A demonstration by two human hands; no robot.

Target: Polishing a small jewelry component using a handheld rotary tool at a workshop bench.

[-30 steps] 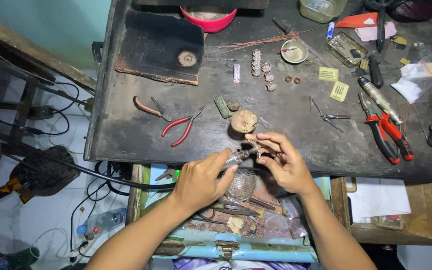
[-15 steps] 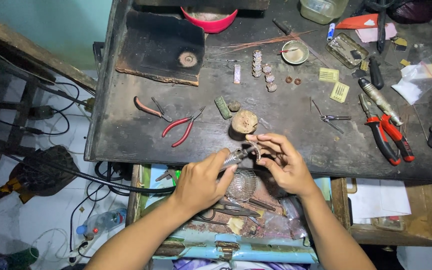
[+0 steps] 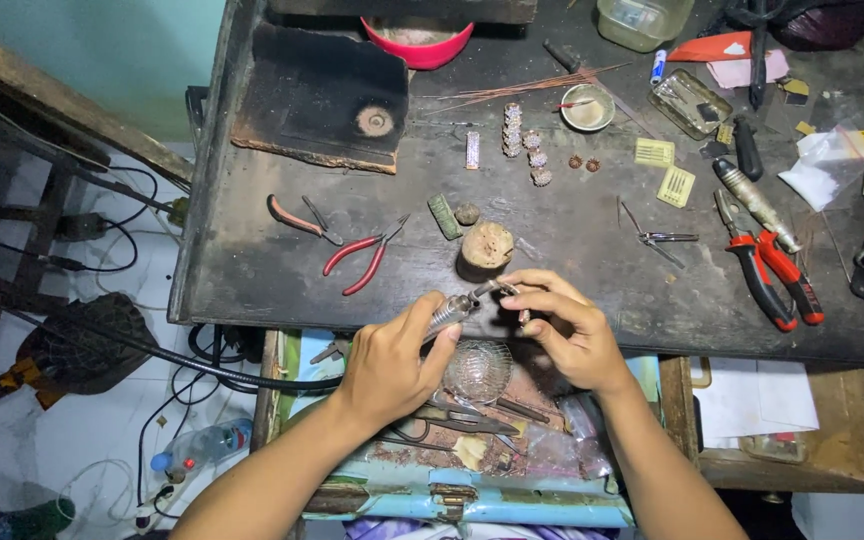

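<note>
Head view, lower centre of frame: left hand point(image 3: 389, 362) wrapped firmly round a metal handpiece on a black hose point(image 3: 449, 312), tip aimed right, likely for a steady line. Right hand point(image 3: 570, 328) pinched narrow on a small workpiece point(image 3: 524, 316) at that tip, too tiny to identify, held over the edge of the dark workbench point(image 3: 252, 270), probably so scraps fall into the open drawer point(image 3: 512, 455). Just above, one round wooden block point(image 3: 487, 245). Left of that, two red-handled pliers point(image 3: 357, 258). Right edge, one larger red-and-black pair point(image 3: 777, 280). Top centre, one red bowl point(image 3: 422, 42).
</note>
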